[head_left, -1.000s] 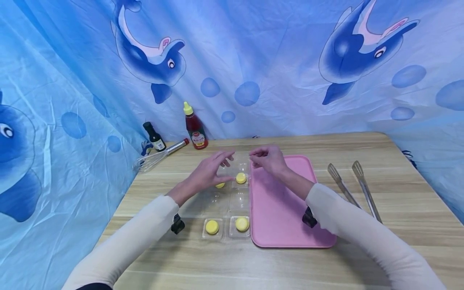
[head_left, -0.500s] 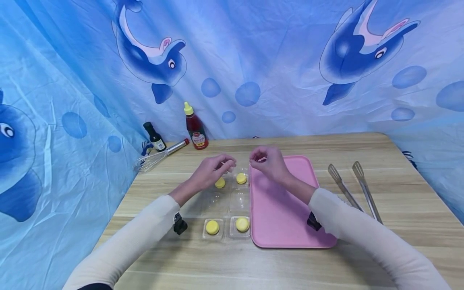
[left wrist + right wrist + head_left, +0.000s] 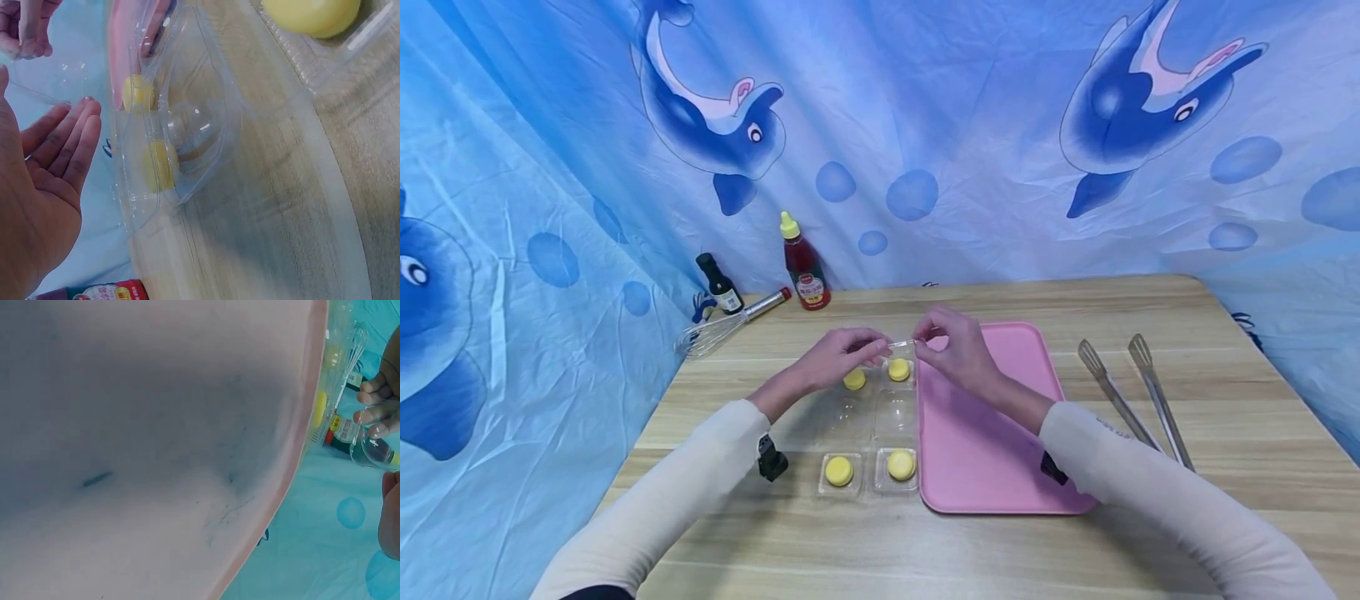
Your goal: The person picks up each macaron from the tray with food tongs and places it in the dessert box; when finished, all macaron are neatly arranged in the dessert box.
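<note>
Nearest the person, on the wooden table (image 3: 775, 550), two near macarons (image 3: 901, 465) sit in clear boxes (image 3: 825, 485), well in front of the grip. To the grip's right and in front lies the pink tray (image 3: 977, 467), its left rim just beside the boxes. Two far macarons (image 3: 854, 380) lie close below the hands.

The right hand (image 3: 951, 346) pinches one end of a clear plastic piece (image 3: 902, 343); the left hand (image 3: 848, 354) holds the other end, its fingers only loosely bent. Half a second ago no bright strip showed between the hands; now it bridges them, and the left hand's thumb sits differently.

Wood runs between the tray's right rim and the tongs (image 3: 1159, 400), right of the grip. Beyond the hands a narrow band of table reaches its back edge, with the whisk (image 3: 730, 322) and sauce bottle (image 3: 807, 271) far left of the grip, before the curtain (image 3: 970, 225).
</note>
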`<state>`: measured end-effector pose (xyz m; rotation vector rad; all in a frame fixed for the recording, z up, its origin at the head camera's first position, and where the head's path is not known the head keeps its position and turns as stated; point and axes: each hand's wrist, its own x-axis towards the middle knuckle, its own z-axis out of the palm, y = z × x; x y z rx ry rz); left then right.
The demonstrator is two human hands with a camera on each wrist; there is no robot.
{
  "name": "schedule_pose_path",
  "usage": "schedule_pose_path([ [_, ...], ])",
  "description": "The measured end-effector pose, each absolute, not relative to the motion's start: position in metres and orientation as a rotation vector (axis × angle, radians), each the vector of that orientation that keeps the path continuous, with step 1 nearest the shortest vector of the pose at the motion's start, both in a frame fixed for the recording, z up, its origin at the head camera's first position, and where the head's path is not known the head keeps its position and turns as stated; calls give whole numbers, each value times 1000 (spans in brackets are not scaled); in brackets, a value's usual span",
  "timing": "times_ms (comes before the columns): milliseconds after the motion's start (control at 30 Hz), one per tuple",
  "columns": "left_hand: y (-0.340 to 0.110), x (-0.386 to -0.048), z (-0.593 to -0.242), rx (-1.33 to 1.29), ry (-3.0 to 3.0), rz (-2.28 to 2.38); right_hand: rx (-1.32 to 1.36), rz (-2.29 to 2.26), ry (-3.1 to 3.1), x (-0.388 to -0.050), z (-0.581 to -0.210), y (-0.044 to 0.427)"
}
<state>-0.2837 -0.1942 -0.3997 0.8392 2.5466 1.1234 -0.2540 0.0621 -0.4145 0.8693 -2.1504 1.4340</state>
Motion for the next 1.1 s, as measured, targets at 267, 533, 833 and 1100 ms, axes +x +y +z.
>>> schedule_pose_path([
  [267, -199, -282, -400, 850, 2614, 1133, 902, 1398, -2276, -254, -418, 66],
  [533, -205, -285, -404, 894, 2713, 1101, 861, 1546, -2514, -258, -419, 73],
  [833, -207, -289, -410, 983, 2780, 1018, 849, 1527, -2654, -267, -425, 74],
  [1100, -206, -293, -417, 1068, 2793, 810, 842, 1405, -2715, -273, -435, 71],
])
